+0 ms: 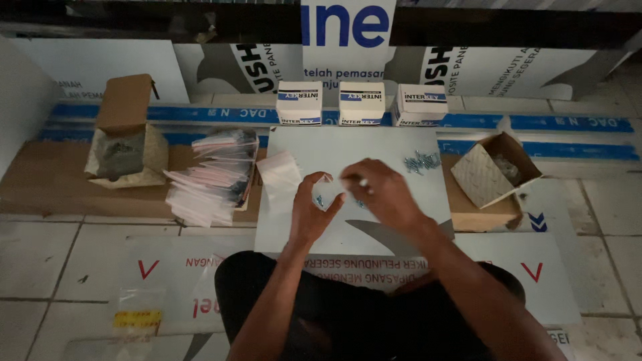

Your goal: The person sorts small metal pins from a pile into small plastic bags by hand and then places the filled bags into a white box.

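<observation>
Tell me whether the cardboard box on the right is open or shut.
Open. The cardboard box lies tilted with its flaps spread, and its inside shows some small pieces. How full it is cannot be told.

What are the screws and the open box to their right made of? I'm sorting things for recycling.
The screws look like metal: small, silvery, glinting in the dim light. The open box looks like plain cardboard: matte brown flaps, a pale outer wall, folded edges. Finer finish is too dark to tell.

Dim, bluish light, dark foreground, motion-blurred fingers, soft grainy detail throughout
</observation>
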